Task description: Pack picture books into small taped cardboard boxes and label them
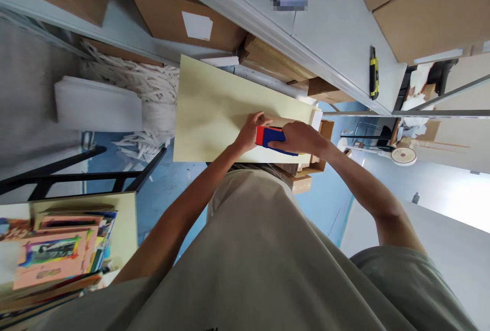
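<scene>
The person stands over a large pale yellow board (214, 111), both arms stretched out in front of a loose grey-green shirt (260, 249). The right hand (302, 137) is closed around a red and blue block-shaped tool (272, 139), pressing it flat against the board near its right end; what kind of tool it is I cannot make out. The left hand (252, 129) rests just beside it, fingers curled and touching the board's surface and the red end of the tool, holding nothing on its own as far as I can see.

The board lies across a stack of brown cardboard boxes (306, 175), with blue floor (168, 188) showing beneath. Beyond it, against the wall, sits a heap of shredded white paper (141, 83) and a folded white bundle (95, 103). A larger cardboard box (179, 9) with a white label stands on a pale grey shelf (337, 29), where a yellow and black utility knife (373, 73) lies well apart from the hands. At the lower left, a pile of colourful printed books (57, 254) rests on another yellow board.
</scene>
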### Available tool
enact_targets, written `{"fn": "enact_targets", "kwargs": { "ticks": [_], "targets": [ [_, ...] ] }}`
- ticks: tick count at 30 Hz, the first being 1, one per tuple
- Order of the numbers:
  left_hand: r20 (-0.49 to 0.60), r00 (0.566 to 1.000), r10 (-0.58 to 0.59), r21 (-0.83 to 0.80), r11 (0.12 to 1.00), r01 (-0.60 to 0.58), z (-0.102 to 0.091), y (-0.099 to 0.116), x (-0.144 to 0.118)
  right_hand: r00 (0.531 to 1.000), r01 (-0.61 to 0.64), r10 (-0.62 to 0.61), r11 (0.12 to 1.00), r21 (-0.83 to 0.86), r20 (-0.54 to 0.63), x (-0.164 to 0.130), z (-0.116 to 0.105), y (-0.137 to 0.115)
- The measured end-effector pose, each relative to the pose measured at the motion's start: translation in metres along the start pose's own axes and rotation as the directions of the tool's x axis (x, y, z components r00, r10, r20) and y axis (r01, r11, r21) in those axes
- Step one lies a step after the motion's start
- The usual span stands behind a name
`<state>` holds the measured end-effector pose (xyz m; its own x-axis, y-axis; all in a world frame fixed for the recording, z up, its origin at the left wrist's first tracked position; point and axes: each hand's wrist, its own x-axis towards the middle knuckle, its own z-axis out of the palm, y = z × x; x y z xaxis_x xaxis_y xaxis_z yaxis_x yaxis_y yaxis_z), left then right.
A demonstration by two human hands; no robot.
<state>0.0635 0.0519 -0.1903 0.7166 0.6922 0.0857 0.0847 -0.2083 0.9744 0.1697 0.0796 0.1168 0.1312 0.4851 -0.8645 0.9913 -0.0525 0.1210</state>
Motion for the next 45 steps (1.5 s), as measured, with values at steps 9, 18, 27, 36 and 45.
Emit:
{"fn": "enact_targets", "kwargs": {
  "ticks": [9,18,27,36,45],
  "targets": [
    [0.007,0.999,-0.050,0.133,0.990,0.049,-0.010,0.005,0.012,0.992,-0.110,0.112,0.994,-0.027,0.065,0.007,-0.005,0.022],
    [0.020,0.992,-0.124,0.048,0.991,0.123,-0.005,0.007,0.003,0.974,-0.073,0.039,0.987,0.144,0.221,0.020,-0.012,0.063],
    [0.025,0.980,-0.198,0.091,0.977,0.195,-0.018,0.009,-0.005,0.960,0.037,-0.108,0.963,0.265,0.260,0.022,0.017,0.174],
    [-0.026,0.951,-0.308,0.214,0.928,0.306,-0.025,0.019,-0.002,0.954,0.021,-0.119,0.943,0.333,0.276,0.034,0.076,0.325],
    [-0.083,0.896,-0.436,0.230,0.866,0.443,-0.027,0.035,-0.001,0.954,0.176,-0.244,0.926,0.335,0.175,0.104,0.131,0.328]
  ]
}}
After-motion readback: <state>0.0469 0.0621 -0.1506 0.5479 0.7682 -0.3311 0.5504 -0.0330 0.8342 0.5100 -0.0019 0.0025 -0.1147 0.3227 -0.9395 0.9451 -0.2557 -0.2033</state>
